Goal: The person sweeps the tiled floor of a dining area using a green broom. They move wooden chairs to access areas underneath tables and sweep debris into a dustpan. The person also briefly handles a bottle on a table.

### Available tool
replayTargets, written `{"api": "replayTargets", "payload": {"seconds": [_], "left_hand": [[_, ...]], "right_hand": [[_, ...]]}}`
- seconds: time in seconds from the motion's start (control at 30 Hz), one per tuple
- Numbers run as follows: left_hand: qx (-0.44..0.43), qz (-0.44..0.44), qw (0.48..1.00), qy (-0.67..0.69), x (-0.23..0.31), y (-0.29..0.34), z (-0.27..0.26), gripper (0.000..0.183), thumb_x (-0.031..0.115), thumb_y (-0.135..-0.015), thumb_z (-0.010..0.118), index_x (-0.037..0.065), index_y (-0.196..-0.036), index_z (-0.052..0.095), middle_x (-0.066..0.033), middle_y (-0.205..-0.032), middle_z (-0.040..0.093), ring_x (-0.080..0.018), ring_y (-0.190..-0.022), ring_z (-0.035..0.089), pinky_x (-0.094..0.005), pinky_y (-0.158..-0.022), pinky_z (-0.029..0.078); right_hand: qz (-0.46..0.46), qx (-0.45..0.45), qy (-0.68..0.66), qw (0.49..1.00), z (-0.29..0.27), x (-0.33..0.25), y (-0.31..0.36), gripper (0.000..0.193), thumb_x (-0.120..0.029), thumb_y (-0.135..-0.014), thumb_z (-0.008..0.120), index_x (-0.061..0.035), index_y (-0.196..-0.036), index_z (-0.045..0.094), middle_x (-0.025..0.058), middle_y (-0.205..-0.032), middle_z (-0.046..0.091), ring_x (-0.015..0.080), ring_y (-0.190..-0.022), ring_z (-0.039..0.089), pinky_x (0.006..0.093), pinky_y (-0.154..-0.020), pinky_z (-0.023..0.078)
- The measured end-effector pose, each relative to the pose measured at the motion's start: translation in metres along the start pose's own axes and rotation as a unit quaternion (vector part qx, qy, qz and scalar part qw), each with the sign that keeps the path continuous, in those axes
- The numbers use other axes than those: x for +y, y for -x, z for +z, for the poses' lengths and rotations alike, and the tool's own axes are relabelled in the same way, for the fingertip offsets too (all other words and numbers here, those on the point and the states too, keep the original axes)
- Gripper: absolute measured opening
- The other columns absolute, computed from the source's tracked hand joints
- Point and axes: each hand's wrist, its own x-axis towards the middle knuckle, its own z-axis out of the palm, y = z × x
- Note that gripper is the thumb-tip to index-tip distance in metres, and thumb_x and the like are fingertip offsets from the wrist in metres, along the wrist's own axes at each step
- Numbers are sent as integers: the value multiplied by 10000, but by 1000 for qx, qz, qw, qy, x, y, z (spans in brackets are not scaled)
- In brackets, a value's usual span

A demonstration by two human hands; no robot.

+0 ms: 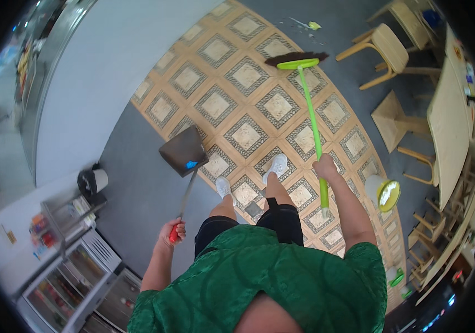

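My left hand (172,232) is wrapped round the red grip of a long-handled dustpan (179,145). Its dark pan hangs over or rests on the floor to the left of my feet, with a small blue scrap (191,165) in it. In my right hand (325,166) is the bright green handle of a broom (314,122). The broom's head, with dark brown bristles, lies far ahead at the edge of the patterned floor. Just beyond the bristles, on grey floor, are a crumpled yellowish piece of litter (314,25) and several pale bits.
Wooden chairs (388,49) and a long light table (449,119) line the right side. A white and yellow bucket (387,194) stands right of my feet. At the left are a white bin with a black liner (94,180), a metal rack and a glass-topped fridge (68,286).
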Motion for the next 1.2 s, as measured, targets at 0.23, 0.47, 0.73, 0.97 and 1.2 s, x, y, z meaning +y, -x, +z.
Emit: {"api": "replayTargets", "payload": {"seconds": [0.23, 0.47, 0.73, 0.97, 1.2], "left_hand": [[18, 18, 996, 86, -40, 13, -144, 157, 188, -865, 475, 44, -805, 457, 30, -550, 426, -79, -419, 404, -229, -372, 345], [47, 20, 984, 171, -84, 19, -251, 158, 195, -874, 453, 58, -796, 446, 41, -541, 409, -71, -405, 402, -232, -361, 343], [36, 4, 958, 285, -111, 43, -351, 156, 197, -867, 458, 84, -761, 439, 48, -546, 410, -62, -412, 407, -215, -362, 329], [-1, -20, 939, 343, -99, 48, -396, 221, 213, -858, 463, 87, -679, 435, 51, -519, 415, -65, -410, 425, -208, -358, 326], [-15, -40, 949, 311, -55, 44, -360, 232, 234, -850, 475, 68, -692, 442, 48, -461, 409, -74, -387, 417, -204, -354, 325]], "right_hand": [[-171, -30, 163, 971, 61, -105, 114, 352, -260, -761, 600, 27, -951, 524, 219, -816, 601, 337, -784, 604, 408, -684, 476], [-377, -164, 318, 854, 269, -282, 119, 520, -296, -858, 455, -265, -1342, 269, 190, -856, 591, 343, -787, 582, 424, -684, 456], [-430, -89, 436, 785, 340, -301, 132, 484, -190, -835, 446, -353, -1284, 366, 125, -781, 605, 284, -729, 600, 398, -627, 466], [-103, -4, 591, 800, 45, -195, 181, 495, -204, -872, 407, -447, -1288, 294, 111, -909, 612, 275, -799, 611, 402, -677, 475], [-59, 146, 587, 794, -59, -223, 173, 346, -142, -831, 445, -245, -1158, 492, 98, -993, 608, 268, -918, 591, 395, -777, 477]]}}
